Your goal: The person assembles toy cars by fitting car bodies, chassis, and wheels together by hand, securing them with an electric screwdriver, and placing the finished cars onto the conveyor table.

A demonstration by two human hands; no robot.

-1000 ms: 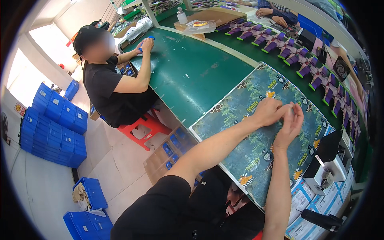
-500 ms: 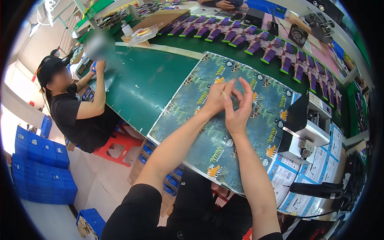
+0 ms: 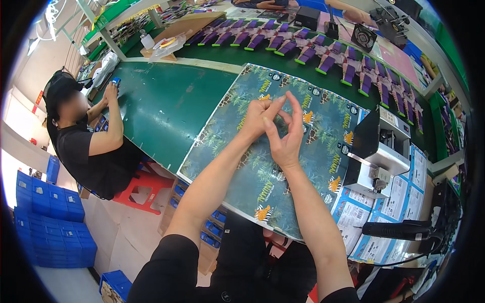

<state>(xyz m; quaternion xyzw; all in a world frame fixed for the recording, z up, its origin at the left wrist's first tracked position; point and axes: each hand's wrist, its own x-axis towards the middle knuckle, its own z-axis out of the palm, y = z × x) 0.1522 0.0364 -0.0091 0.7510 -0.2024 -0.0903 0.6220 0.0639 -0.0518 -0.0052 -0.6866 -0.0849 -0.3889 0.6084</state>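
Note:
Both my hands meet above a dark green sheet [image 3: 237, 177] printed with leaves and small zebra pictures. My left hand [image 3: 260, 117] is closed, its fingers curled in and the index fingertip reaching toward the right hand. Whatever it pinches, if anything, is too small or hidden to make out. My right hand [image 3: 287, 139] is turned palm toward the left, with the thumb apart and the fingers partly bent but spread. Its fingertips come close to the left fingertips, and I see no thing held in its palm.
A black and silver machine [image 3: 379, 146] stands right of the sheet; a black handheld tool [image 3: 396, 230] lies below it. Purple and green pieces [image 3: 283, 46] line the far belt. At left a co-worker [image 3: 96, 136] sits by the green table [image 3: 166, 106], near blue bins [image 3: 48, 197].
The view has shifted a little, so the table and machine appear further left. My hands keep nearly the same pose together. The co-worker's raised hands have moved slightly.

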